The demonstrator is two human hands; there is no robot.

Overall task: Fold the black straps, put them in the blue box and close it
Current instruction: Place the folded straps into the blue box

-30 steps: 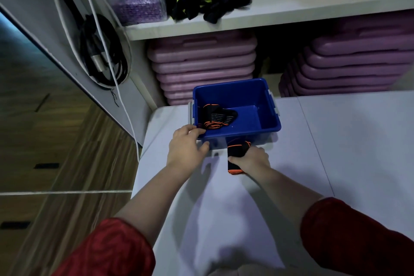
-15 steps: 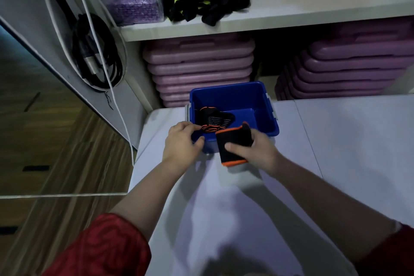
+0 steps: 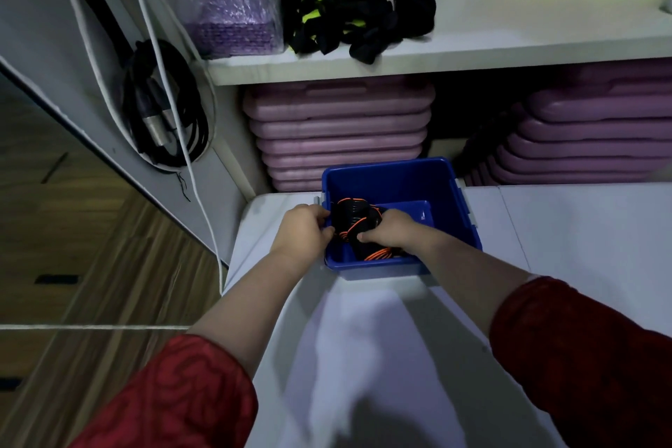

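While both hands reach into the open blue plastic box (image 3: 454, 215) at the far edge of the pale tabletop (image 3: 363, 356), a person in red patterned sleeves packs black elastic straps with orange edging (image 3: 354, 220) into its near-left corner. The left hand (image 3: 303, 229) curls over the box's left rim, its fingers touching the upper bundle; the right hand (image 3: 391, 231) is clasped around the straps from the right, pressing them down against a second fold (image 3: 378, 254) that lies against the box's near wall. Springy webbing like this will probably uncoil once the grip eases, and a loop standing above the rim could stop a lid from seating. No lid can be seen near the box, so closing may mean letting go to search. Pushed from one side, the light box could also slide toward the tabletop's far edge.
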